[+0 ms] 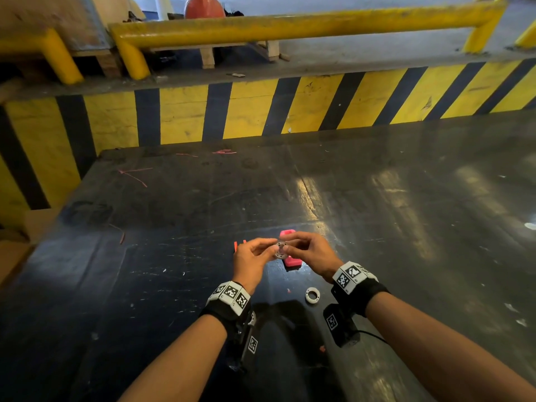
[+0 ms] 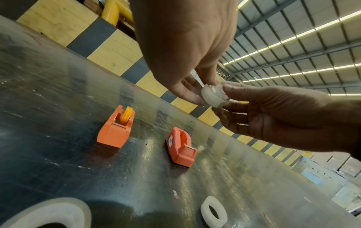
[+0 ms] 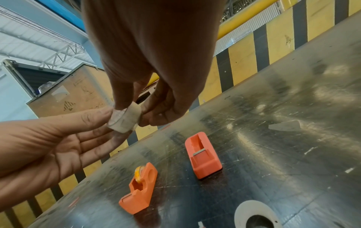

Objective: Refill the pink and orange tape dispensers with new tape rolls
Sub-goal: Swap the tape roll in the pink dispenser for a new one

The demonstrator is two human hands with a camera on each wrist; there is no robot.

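Observation:
A small clear tape roll point(image 1: 280, 250) point(image 2: 215, 95) point(image 3: 125, 120) is held above the black table point(image 1: 377, 227) between both hands. My left hand point(image 1: 271, 250) point(image 2: 203, 92) pinches one side of it, and my right hand point(image 1: 290, 248) point(image 3: 132, 111) pinches the other. Below them stands the pink dispenser point(image 1: 291, 261) point(image 2: 181, 148) point(image 3: 203, 154) with an empty well. To its left, the orange dispenser point(image 1: 239, 245) point(image 2: 115, 131) point(image 3: 139, 189) carries a yellowish roll. A white ring-shaped roll point(image 1: 312, 295) point(image 2: 213, 211) lies flat nearer to me.
A yellow-and-black striped wall point(image 1: 249, 111) runs along the table's far edge, with yellow rails point(image 1: 290, 24) above it. Thin red strands point(image 1: 133, 175) lie on the far left of the table. Cardboard point(image 1: 37, 221) sits past the left edge.

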